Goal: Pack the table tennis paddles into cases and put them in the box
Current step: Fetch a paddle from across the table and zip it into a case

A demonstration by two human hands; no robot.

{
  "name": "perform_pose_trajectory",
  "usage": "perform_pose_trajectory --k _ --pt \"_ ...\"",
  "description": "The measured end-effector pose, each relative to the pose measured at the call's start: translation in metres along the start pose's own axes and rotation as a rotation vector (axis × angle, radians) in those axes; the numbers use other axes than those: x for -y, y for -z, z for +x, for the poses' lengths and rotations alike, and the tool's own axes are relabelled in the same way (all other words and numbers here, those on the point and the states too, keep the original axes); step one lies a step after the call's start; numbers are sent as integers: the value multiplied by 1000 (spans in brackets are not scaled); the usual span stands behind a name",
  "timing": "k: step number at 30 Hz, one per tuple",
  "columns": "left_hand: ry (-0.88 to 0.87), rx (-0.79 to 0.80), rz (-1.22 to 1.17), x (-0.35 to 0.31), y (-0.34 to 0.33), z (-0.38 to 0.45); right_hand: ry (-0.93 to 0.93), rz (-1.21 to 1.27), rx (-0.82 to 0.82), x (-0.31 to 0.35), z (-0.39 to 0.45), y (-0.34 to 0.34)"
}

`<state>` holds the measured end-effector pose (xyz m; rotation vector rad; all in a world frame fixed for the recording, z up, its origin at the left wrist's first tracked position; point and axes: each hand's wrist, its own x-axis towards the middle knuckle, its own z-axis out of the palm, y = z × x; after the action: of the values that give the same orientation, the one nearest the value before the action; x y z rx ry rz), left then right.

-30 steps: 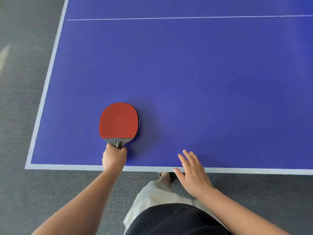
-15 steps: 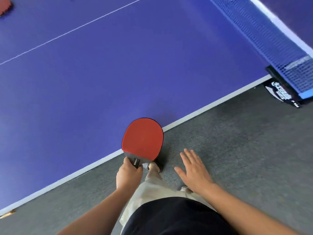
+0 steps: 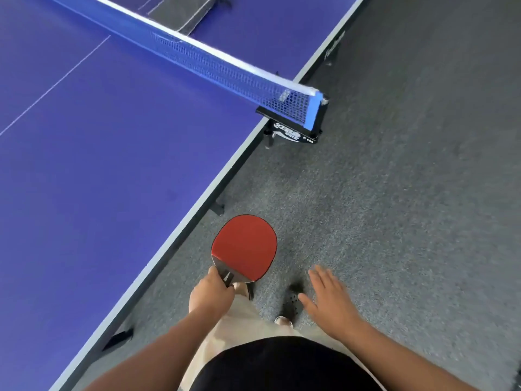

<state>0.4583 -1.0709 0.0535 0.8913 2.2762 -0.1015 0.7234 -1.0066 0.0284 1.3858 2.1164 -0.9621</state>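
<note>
My left hand (image 3: 211,297) grips the short handle of a red table tennis paddle (image 3: 244,246), held flat, red face up, above the grey carpet just off the table's side edge. To the right of the paddle, my right hand (image 3: 331,301) hangs open over the floor with fingers spread and nothing in it. A dark grey case (image 3: 183,9) lies on the far half of the table, beyond the net. No box is in view.
The blue table tennis table (image 3: 98,179) fills the left, its edge running diagonally. The blue net (image 3: 225,69) with its black clamp post (image 3: 293,131) juts past the edge ahead. Grey carpet (image 3: 408,193) spreads to the right. My legs and shoes show below.
The paddle has left the table surface and is now carried beside the table. The view has swung right along the table's side, toward the net.
</note>
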Motion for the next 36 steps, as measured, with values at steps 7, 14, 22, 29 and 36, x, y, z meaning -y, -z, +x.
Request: perform_pose_trajectory --k 7,14,22,29,36 --pt "-196 115 190 -114 -3 39 -181 117 -44 -58 4 27" --pt "-337 208 257 -228 -6 85 -329 193 -84 -105 33 84" --pt "-411 311 268 -355 5 135 -479 235 -160 -163 73 165" --pt "-365 337 175 -458 20 173 -493 192 -194 -210 125 244" --pt "-266 251 -21 -547 37 215 -367 132 -202 -260 208 346"
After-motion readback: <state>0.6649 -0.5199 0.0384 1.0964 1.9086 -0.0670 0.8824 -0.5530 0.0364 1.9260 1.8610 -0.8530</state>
